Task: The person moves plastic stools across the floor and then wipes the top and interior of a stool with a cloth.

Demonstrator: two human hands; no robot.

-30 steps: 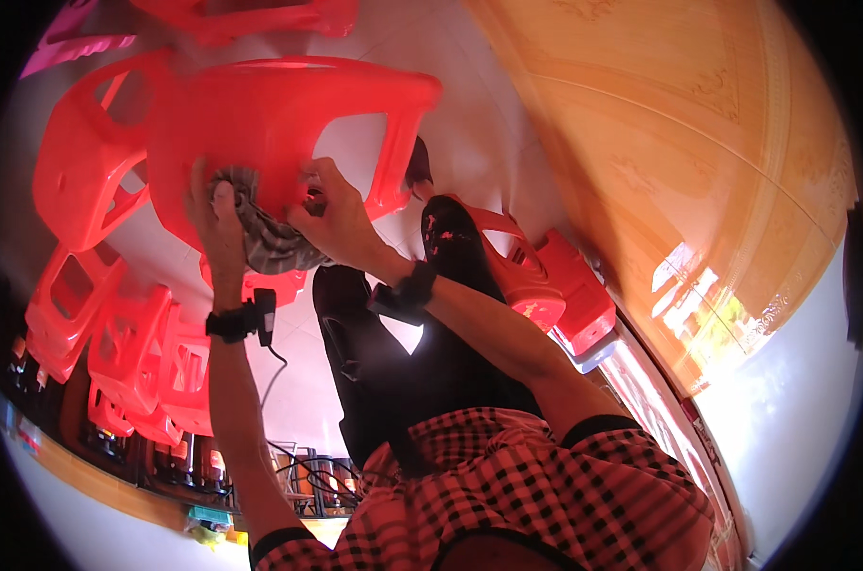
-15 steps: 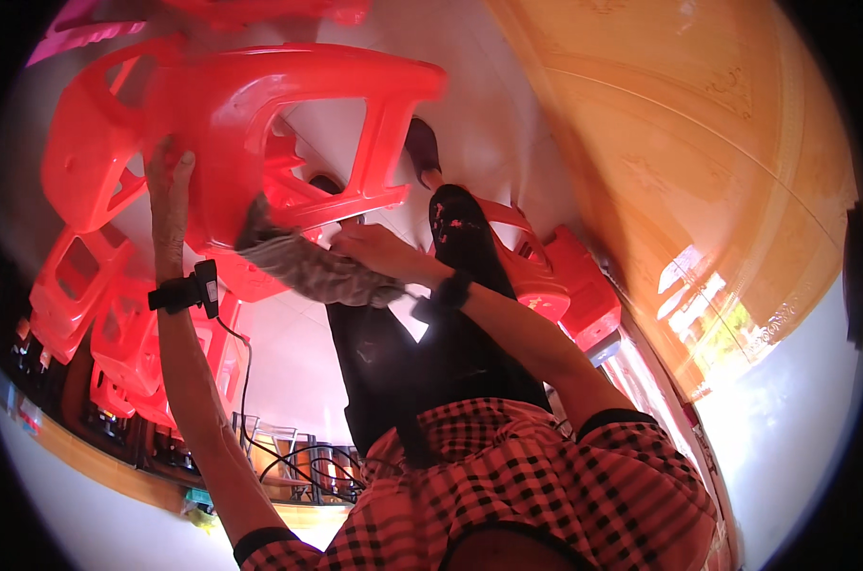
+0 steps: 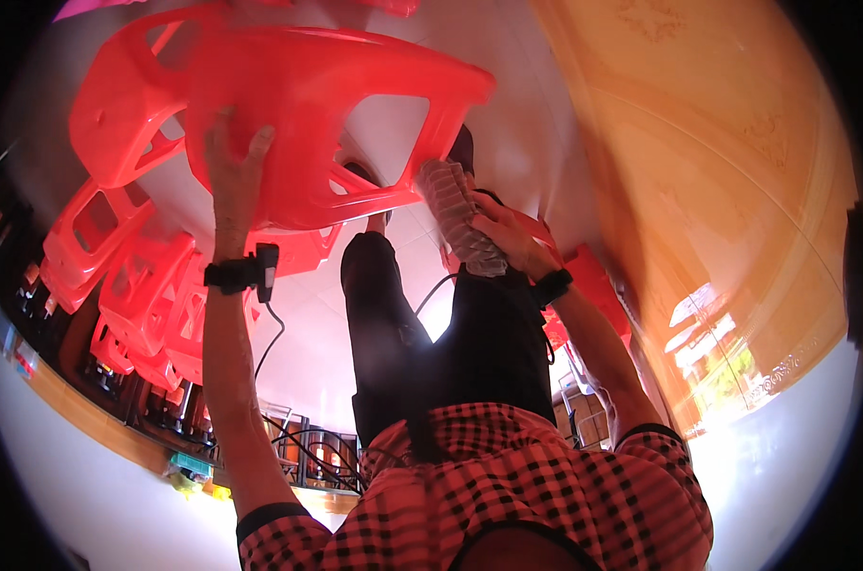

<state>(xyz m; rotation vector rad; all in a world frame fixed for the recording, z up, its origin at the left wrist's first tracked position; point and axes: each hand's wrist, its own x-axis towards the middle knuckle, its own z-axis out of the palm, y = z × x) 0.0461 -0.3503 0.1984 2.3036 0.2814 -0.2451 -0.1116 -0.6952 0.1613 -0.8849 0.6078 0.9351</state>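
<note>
A red plastic chair fills the upper part of the view, tilted over. My left hand presses flat against its seat and grips it. My right hand is closed around a grey checked cloth, which touches the chair's lower rail near one leg. Both wrists carry black bands. My black trousers and a red checked shirt fill the lower middle.
Stacks of red plastic stools stand at the left. More red plastic lies behind my right forearm. A white tiled floor runs below, an orange wooden wall panel stands at the right, and metal racks sit low.
My right hand has moved the cloth from under the chair seat at the left over to the right rail. My left hand has shifted up along the seat.
</note>
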